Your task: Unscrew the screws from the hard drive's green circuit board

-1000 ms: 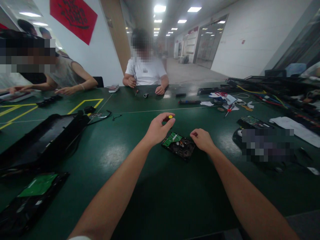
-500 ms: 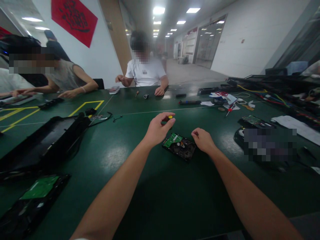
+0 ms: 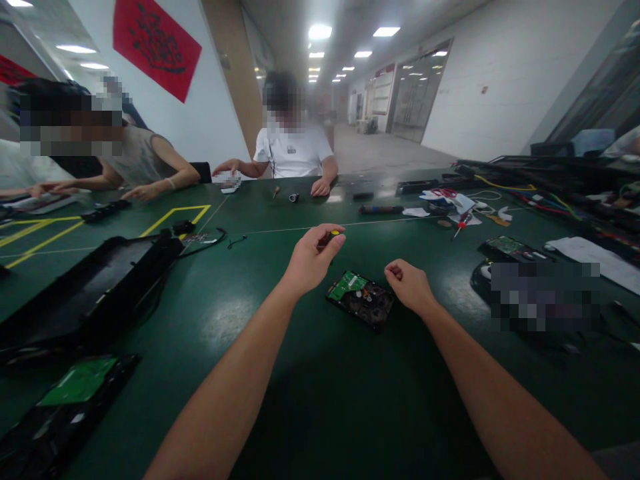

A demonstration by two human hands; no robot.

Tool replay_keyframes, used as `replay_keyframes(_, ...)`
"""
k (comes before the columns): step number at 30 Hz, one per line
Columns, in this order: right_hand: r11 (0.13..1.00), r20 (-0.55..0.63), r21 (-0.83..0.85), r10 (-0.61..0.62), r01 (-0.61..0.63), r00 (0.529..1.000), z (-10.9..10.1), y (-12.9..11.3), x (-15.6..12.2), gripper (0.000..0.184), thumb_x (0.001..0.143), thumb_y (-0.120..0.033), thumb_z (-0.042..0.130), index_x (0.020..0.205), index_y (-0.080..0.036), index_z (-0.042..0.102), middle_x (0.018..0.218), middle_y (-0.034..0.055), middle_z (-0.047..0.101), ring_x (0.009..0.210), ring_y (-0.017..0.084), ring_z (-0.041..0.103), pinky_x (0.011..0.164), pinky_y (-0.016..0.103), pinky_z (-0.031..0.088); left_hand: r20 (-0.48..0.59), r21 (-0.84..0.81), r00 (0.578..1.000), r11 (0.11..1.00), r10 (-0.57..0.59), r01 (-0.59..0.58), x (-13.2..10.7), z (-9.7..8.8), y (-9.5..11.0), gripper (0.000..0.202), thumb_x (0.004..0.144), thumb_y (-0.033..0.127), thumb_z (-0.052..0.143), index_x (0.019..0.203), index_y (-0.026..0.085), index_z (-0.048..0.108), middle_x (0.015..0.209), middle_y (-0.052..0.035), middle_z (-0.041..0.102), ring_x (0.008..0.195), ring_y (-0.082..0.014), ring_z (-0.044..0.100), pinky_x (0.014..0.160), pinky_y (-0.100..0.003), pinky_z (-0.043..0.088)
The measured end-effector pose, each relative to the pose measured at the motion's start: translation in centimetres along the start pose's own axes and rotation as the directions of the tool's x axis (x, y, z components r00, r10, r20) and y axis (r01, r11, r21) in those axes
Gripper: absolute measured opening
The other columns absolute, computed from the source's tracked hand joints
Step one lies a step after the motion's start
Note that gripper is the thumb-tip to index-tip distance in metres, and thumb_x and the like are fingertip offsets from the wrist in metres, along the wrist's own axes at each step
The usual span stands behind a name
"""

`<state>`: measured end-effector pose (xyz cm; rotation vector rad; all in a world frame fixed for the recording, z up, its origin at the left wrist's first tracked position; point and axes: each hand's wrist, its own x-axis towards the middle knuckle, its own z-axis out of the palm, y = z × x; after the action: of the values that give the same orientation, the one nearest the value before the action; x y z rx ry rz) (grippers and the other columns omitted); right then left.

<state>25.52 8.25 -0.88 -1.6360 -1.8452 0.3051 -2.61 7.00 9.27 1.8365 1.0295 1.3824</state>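
Note:
In the head view a hard drive lies on the green table, its green circuit board facing up. My left hand is closed just beyond the drive's left corner, with thumb and fingers around a small dark tool with a round yellow end. Most of that tool is hidden by the fingers. Close to the drive's right edge is my right hand, fingers curled and pinched together. Whatever it may hold is too small to make out.
A long black casing and another drive with a green board lie at left. At right are a third board-bearing drive, a red screwdriver and piled cables. Across the table sits a person in a white shirt.
My left hand has shifted slightly left, away from the drive, still holding the yellow-ended tool. My right hand has hardly moved. The person opposite has lowered a hand toward the table.

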Motion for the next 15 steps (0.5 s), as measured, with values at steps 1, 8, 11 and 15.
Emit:
replay_keyframes(1, 1.0, 0.004, 0.018, -0.015, 0.015, 1.0, 0.0, -0.2, 0.0, 0.012, 0.096, -0.028, 0.059, 0.098, -0.023, 0.07, 0.092, 0.0034, 0.077, 0.083, 0.02, 0.071, 0.079, 0.033, 0.053, 0.002, -0.014, 1.0, 1.0, -0.009, 0.009, 0.0, -0.1, 0.0, 0.027, 0.1, 0.04, 0.064, 0.117, 0.02, 0.069, 0.096, -0.0051, 0.068, 0.082, -0.0153, 0.066, 0.074, -0.028, 0.054)
replay_keyframes(8, 0.997, 0.06, 0.069, -0.03, 0.026, 0.998, -0.2, -1.4, -0.4, 0.012, 0.095, -0.025, 0.062, 0.101, -0.023, 0.073, 0.094, 0.003, 0.078, 0.086, 0.019, 0.073, 0.082, 0.032, 0.054, 0.007, 0.355, 0.999, 0.934, -0.049, 0.043, -0.1, -0.9, 0.0, 0.015, 0.093, 0.026, 0.064, 0.106, 0.019, 0.067, 0.093, -0.0063, 0.068, 0.078, -0.0184, 0.063, 0.076, -0.033, 0.051)
replay_keyframes(11, 0.994, 0.068, 0.112, -0.005, -0.003, 0.998, -0.2, -1.5, -0.5, 0.01, 0.095, -0.025, 0.064, 0.1, -0.023, 0.072, 0.094, 0.0027, 0.078, 0.085, 0.019, 0.073, 0.08, 0.031, 0.055, 0.034, 0.514, 0.984, 0.848, -0.173, 0.131, -0.9, -1.4, -0.3, 0.014, 0.083, 0.026, 0.073, 0.096, 0.02, 0.071, 0.088, -0.0073, 0.071, 0.079, -0.0219, 0.064, 0.071, -0.032, 0.048)
replay_keyframes(15, 0.99, 0.101, 0.14, -0.024, 0.01, 0.995, -0.3, -1.8, -0.6, 0.007, 0.095, -0.026, 0.066, 0.097, -0.023, 0.072, 0.094, 0.0025, 0.078, 0.085, 0.019, 0.073, 0.079, 0.031, 0.054, 0.137, 0.449, 0.892, 0.83, -0.43, 0.332, -3.6, -2.0, -1.0, 0.009, 0.084, 0.028, 0.069, 0.084, 0.02, 0.071, 0.069, -0.004, 0.067, 0.054, -0.0164, 0.059, 0.05, -0.026, 0.038)
